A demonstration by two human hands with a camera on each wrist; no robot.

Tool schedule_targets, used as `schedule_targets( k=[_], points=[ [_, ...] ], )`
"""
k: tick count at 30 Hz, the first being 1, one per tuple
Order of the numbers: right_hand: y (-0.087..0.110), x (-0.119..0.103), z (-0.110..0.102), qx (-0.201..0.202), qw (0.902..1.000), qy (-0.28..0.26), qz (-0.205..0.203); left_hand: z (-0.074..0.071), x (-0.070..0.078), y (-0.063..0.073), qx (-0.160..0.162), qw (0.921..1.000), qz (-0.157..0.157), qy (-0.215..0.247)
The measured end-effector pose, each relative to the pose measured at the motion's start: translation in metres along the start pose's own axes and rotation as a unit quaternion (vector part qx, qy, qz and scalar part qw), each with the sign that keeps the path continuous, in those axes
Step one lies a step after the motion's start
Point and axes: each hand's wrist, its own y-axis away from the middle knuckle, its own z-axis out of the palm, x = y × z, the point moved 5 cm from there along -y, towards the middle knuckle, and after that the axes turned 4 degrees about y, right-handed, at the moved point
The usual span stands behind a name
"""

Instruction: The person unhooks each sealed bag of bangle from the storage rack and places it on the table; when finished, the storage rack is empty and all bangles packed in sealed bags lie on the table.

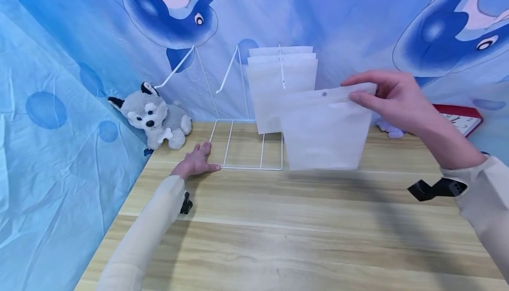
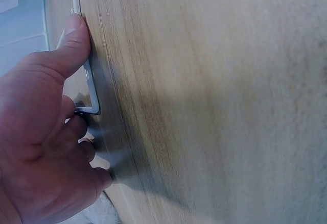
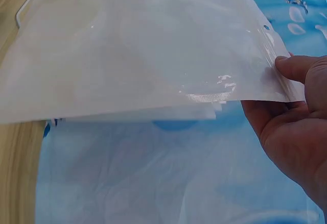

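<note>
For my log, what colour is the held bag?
The bag is plain white, seen best in the head view.

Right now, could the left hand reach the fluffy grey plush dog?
Probably yes: the left hand touches the white wire rack nearby, and nothing visible blocks its way to the fluffy grey plush dog.

The person's right hand (image 3: 301,127) comes in from the right edge and pinches a white, slightly see-through bag (image 3: 133,45) at its right end, thumb on the upper face and fingers beneath. The bag spreads across the top of the view, glossy near the grip, with a small round hole close to the pinched edge. Below it, the edges of more white bags (image 3: 199,113) peek out. A wood-grain desk (image 3: 18,178) runs down the left, a white wire (image 3: 21,15) bends at upper left, and light-blue patterned cloth (image 3: 127,178) fills the rest.
</note>
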Motion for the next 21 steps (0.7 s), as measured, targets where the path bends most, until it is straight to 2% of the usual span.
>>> schedule_targets(
  k=[4, 7, 11, 17, 21],
  points=[
    [0.018, 0.015, -0.018, 0.004, 0.9997, -0.014, 0.021, 0.000, 0.002, -0.001, 0.001, 1.0000, 0.005, 0.002],
    [0.033, 0.028, -0.030, 0.023, 0.9975, 0.009, 0.066, -0.001, 0.004, -0.001, 0.000, 1.0000, 0.005, 0.005],
    [0.054, 0.045, -0.045, 0.050, 0.9900, 0.052, 0.121, 0.001, 0.003, 0.001, -0.004, 0.9999, 0.001, 0.015],
    [0.086, 0.070, -0.062, 0.060, 0.9778, 0.066, 0.190, 0.006, -0.005, 0.005, -0.004, 0.9999, -0.002, 0.014],
    [0.109, 0.084, -0.077, 0.079, 0.9724, 0.095, 0.198, 0.006, -0.005, 0.003, -0.005, 0.9998, 0.001, 0.016]
  ],
)
